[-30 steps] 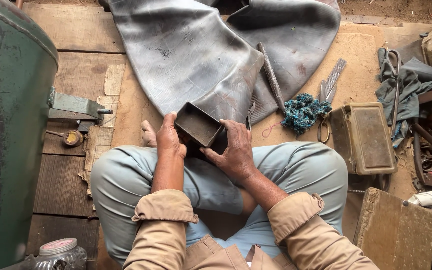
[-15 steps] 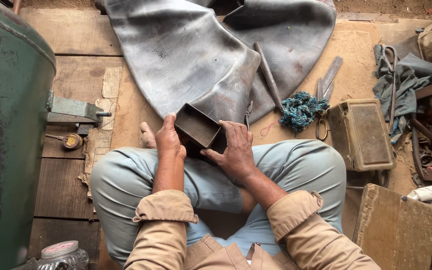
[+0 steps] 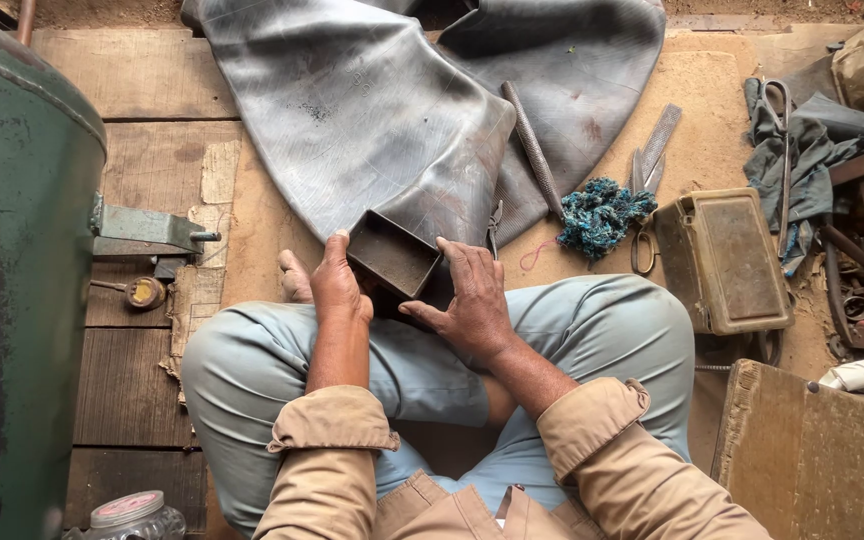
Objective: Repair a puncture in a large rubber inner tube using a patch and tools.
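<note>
I sit cross-legged on a wooden floor. My left hand (image 3: 337, 285) grips the left side of a small dark rectangular metal tray (image 3: 390, 252) held over my lap. My right hand (image 3: 472, 300) rests at the tray's right edge, fingers spread and touching it from below. Just beyond the tray lies a large grey rubber inner tube (image 3: 372, 110), spread flat on the floor, its near edge meeting the tray.
A green metal tank (image 3: 12, 270) stands at the left. A long round file (image 3: 532, 150), a flat file (image 3: 657, 140), a blue rag wad (image 3: 600, 215), scissors (image 3: 642, 245) and an olive metal box (image 3: 722, 260) lie at right. A jar (image 3: 132, 515) sits at lower left.
Both hands stay on the tray with only slight shifting; the right fingers have spread a little along its edge.
</note>
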